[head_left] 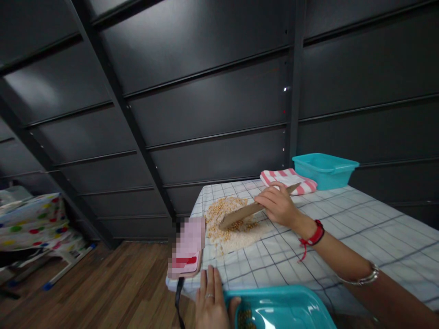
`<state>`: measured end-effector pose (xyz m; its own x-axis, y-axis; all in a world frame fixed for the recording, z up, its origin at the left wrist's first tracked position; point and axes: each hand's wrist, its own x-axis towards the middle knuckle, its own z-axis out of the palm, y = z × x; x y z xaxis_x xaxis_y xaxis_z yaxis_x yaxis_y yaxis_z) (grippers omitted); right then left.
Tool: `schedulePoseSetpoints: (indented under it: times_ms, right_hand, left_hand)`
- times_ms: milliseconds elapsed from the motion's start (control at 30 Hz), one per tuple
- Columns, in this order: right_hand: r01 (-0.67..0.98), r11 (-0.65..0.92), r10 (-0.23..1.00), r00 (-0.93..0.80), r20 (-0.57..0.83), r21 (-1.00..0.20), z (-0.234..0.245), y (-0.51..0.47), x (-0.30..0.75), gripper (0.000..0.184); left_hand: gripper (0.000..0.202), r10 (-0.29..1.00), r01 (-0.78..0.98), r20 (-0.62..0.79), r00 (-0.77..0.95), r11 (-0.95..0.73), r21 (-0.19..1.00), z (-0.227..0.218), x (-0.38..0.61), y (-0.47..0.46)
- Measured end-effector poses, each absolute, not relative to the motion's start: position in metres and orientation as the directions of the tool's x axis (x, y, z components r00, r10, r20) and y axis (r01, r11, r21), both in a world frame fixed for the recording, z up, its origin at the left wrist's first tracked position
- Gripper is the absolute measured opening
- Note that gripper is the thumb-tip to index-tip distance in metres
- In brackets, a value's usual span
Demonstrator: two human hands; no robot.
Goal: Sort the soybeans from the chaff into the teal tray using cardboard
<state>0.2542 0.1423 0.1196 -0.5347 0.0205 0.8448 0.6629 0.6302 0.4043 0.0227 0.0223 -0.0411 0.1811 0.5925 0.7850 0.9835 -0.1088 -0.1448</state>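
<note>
One white checked cloth point(274, 256) as surface; dark panelled wall point(212, 100) far, plank floor point(137, 274) left. Grain pile point(219, 210) on cloth's left part, brown strip point(242, 214) against it, pinched in right hand point(279, 205). Left hand point(212, 310): fingers together, thumb inside near tub point(267, 289), grip unclear

The right hand point(279, 205) holds a brown strip point(242, 216) (slanted) against grains point(219, 211).
</note>
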Motion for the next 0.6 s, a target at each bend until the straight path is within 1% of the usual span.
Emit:
schedulePoseSetpoints:
  times_ms: [167, 400, 600]
  right_hand:
    - [0.688, 0.617, 0.016, -0.497, 0.868, 0.382, 0.117, 0.146, 0.254, 0.028]
    - [0.625, 0.653, 0.031, -0.588, 0.809, 0.429, 0.111, 0.144, 0.244, 0.030]
    - [0.654, 0.643, 0.017, -0.533, 0.846, 0.399, 0.118, 0.142, 0.259, 0.026]
  left_hand:
    - [0.055, 0.600, 0.984, 0.780, 0.177, -0.104, -0.144, -0.044, 0.022, 0.022]
    - [0.055, 0.619, 0.985, 0.765, 0.175, -0.115, -0.133, -0.043, 0.024, 0.022]
    - [0.055, 0.641, 0.988, 0.751, 0.155, -0.123, -0.099, -0.045, 0.024, 0.021]
